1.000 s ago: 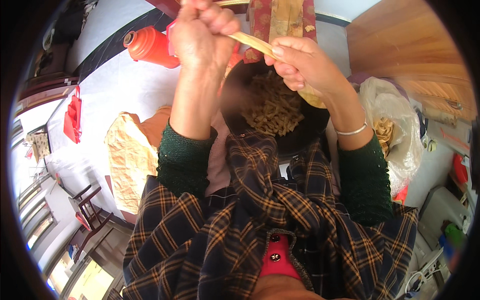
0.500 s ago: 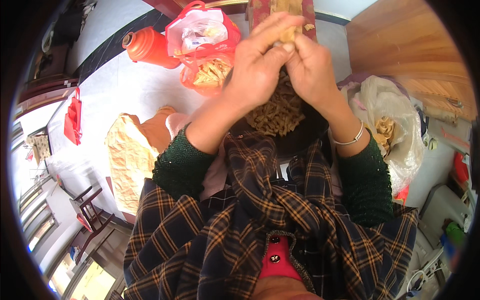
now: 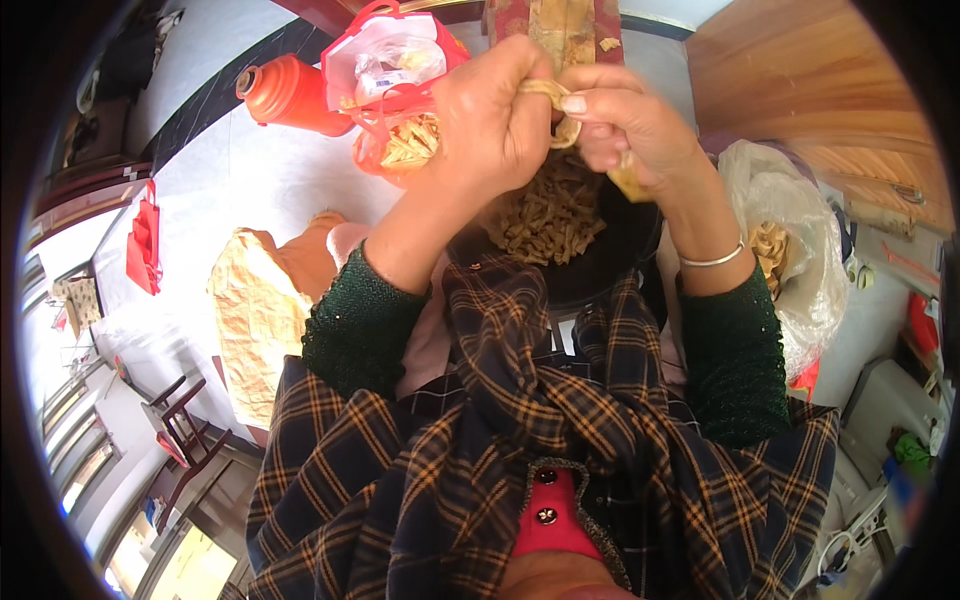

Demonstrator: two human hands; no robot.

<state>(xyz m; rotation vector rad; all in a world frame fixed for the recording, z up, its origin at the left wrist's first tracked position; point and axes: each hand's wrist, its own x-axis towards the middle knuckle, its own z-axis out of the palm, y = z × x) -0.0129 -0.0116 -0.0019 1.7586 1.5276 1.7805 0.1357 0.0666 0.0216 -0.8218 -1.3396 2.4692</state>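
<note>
The left hand [image 3: 497,118] is curled up like a fist, with one part of the soft yellow strip [image 3: 560,135] coming out of it. The right hand [image 3: 632,125] pinches the strip between thumb and finger. The strip bends in a loop between the two hands, at 3 o'clock from the left hand and 9 o'clock from the right one. A loose end of it hangs at 6 o'clock from the right hand. Also at 6 o'clock from the loop, a pile of short yellow-brown pieces [image 3: 548,225] sits in a dark round bowl [image 3: 632,235]. A red bag of pale strips [image 3: 412,142] stands near the left hand, at 9 o'clock. A clear plastic bag [image 3: 815,265] is at 4 o'clock from the right hand.
</note>
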